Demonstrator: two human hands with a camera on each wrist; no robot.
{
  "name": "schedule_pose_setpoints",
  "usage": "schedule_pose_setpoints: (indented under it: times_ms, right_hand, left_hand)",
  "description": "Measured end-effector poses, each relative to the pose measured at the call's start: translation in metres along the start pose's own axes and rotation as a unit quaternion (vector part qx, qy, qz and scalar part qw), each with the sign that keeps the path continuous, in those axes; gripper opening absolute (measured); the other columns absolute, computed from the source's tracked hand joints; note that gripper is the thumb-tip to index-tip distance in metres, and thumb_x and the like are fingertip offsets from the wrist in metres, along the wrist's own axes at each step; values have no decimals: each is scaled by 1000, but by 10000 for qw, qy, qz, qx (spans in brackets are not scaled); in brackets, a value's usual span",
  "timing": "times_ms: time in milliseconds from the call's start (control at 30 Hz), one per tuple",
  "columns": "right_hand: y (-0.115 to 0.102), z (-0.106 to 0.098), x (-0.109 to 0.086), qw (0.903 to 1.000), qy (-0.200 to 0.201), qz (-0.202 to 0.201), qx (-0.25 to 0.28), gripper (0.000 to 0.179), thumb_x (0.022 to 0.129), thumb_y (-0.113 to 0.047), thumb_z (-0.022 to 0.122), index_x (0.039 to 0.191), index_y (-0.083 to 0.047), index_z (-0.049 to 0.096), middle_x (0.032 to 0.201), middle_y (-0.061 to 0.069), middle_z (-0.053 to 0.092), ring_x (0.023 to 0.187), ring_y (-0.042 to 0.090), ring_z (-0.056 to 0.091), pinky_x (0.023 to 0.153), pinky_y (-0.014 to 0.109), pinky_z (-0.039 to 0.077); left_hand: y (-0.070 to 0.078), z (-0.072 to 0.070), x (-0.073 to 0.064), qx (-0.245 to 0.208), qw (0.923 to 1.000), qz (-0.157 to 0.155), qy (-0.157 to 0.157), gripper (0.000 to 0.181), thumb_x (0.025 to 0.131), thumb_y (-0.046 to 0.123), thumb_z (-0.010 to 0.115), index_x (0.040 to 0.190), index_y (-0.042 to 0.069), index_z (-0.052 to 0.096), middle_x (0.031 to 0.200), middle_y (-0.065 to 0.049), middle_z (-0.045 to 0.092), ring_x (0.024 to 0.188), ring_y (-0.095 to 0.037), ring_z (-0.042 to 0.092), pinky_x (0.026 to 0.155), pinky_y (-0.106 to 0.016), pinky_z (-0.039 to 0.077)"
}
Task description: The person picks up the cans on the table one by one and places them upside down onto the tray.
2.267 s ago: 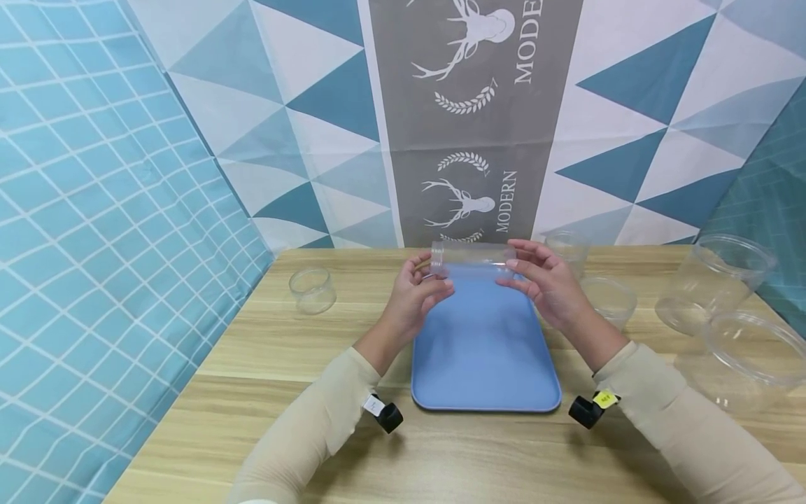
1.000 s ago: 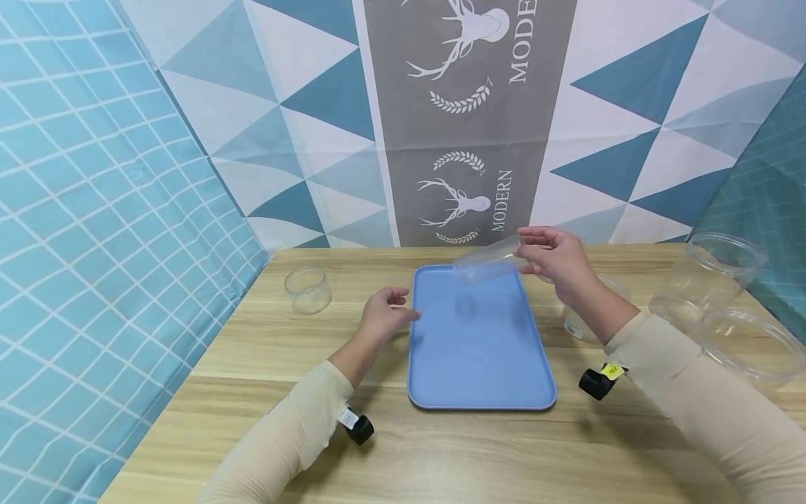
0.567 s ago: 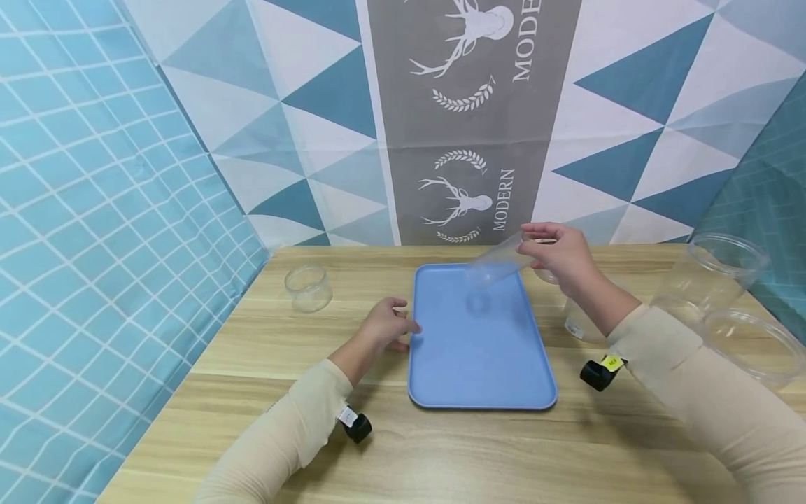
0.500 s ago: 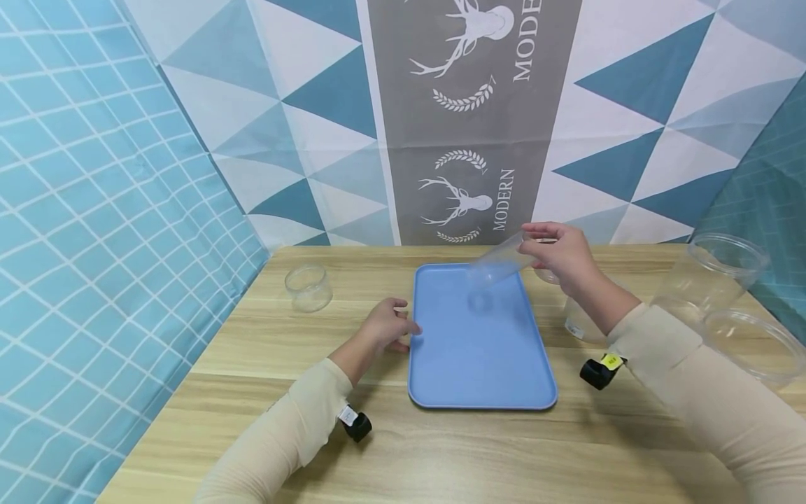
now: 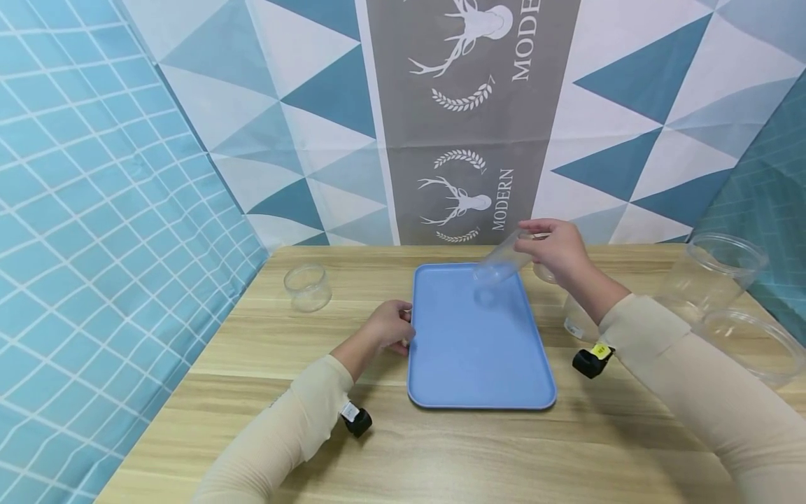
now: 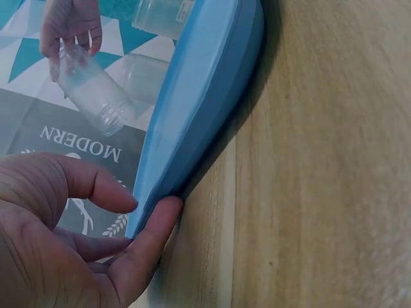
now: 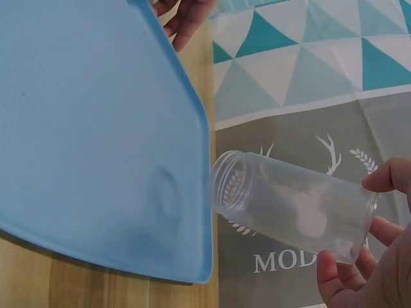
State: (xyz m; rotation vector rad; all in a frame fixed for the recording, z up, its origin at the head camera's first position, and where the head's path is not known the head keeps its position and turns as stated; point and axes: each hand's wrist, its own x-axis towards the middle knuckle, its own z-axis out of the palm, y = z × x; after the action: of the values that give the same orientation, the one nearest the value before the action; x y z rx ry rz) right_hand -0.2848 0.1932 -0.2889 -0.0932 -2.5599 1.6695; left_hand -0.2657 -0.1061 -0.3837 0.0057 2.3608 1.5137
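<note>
My right hand holds a clear plastic jar by its base end, over the far right part of a blue tray. The jar is tilted, its threaded, uncapped mouth pointing down and left, as the right wrist view shows; no contents are visible inside the jar. At the tray's left edge is my left hand. In the left wrist view its thumb and fingers pinch the rim of the tray, one fingertip against the outer side.
A short clear round container stands on the wooden table at the left. Larger clear jars stand at the right, with another wide-mouthed one in front. Partly hidden by my right arm is a labelled clear container. Patterned cloth hangs behind.
Earlier both hands held the jar level above the tray's far end. My left hand let go and moved to the tray's left edge. My right hand tipped the jar's mouth downward.
</note>
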Motion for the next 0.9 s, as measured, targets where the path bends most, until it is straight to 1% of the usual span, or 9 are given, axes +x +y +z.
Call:
schedule_pose_setpoints:
  times_ms: [300, 467, 533, 633, 700, 767, 833, 867, 900]
  right_hand:
    - [-1, 5, 11, 9986, 66, -218, -473, 48, 85, -11, 67, 132, -2, 59, 142, 19, 47, 129, 36, 46, 99, 45, 46]
    - [-3, 10, 15, 9964, 51, -334, -772, 49, 84, -10, 68, 131, -2, 59, 143, 21, 46, 127, 38, 46, 100, 48, 46]
    - [-3, 12, 17, 9951, 59, -374, -918, 49, 83, -9, 68, 131, -2, 60, 142, 21, 47, 120, 36, 49, 94, 45, 49]
    - [-2, 15, 19, 9927, 87, -453, -1115, 49, 83, -8, 70, 130, -1, 61, 140, 22, 48, 95, 29, 54, 73, 37, 52]
    - [0, 17, 23, 9906, 113, -510, -1268, 48, 81, -8, 71, 128, -1, 62, 119, 20, 61, 72, 21, 51, 58, 31, 47]
    - [2, 20, 27, 9887, 130, -559, -1382, 48, 80, -9, 73, 127, -1, 63, 92, 15, 64, 56, 15, 43, 48, 28, 42]
    - [3, 22, 30, 9869, 147, -596, -1492, 49, 79, -9, 74, 126, 0, 63, 80, 12, 62, 49, 12, 40, 45, 26, 41]
    - [3, 23, 32, 9855, 153, -615, -1575, 49, 79, -10, 74, 126, 0, 64, 78, 12, 62, 51, 13, 42, 46, 26, 41]
    - [3, 23, 33, 9836, 162, -644, -1677, 49, 78, -10, 73, 125, 0, 64, 85, 14, 65, 57, 15, 46, 49, 27, 42]
  left_hand:
    - [0, 2, 1, -29, 10000, 90, -22, 75, 71, -18, 59, 143, -9, 39, 102, -12, 49, 72, -24, 61, 58, -38, 59]
    - [2, 3, -1, -30, 9999, 103, -11, 76, 69, -20, 57, 143, -9, 39, 105, -14, 50, 73, -23, 59, 58, -38, 59]
    - [3, 3, -1, -39, 10000, 91, -17, 76, 70, -20, 57, 143, -8, 39, 106, -13, 50, 73, -23, 58, 58, -38, 59]
    - [3, 3, -1, -25, 9999, 110, -27, 76, 70, -20, 57, 143, -8, 39, 106, -13, 49, 74, -23, 57, 58, -37, 59]
    - [2, 2, -2, -8, 9999, 133, -13, 76, 70, -20, 56, 143, -9, 39, 106, -13, 50, 74, -23, 58, 58, -37, 59]
    - [2, 1, -2, 7, 9999, 155, 1, 75, 70, -20, 56, 143, -9, 39, 105, -13, 50, 74, -23, 58, 58, -37, 59]
    - [1, 1, -2, 23, 9999, 170, 18, 75, 71, -20, 56, 143, -9, 39, 104, -13, 50, 73, -23, 59, 57, -37, 59]
    - [1, 1, -1, 21, 9999, 169, 18, 75, 71, -20, 56, 143, -9, 39, 103, -12, 49, 72, -23, 58, 57, -37, 59]
    - [0, 1, -1, 31, 9998, 172, 19, 75, 71, -20, 56, 143, -9, 39, 103, -12, 49, 72, -23, 58, 57, -37, 59]
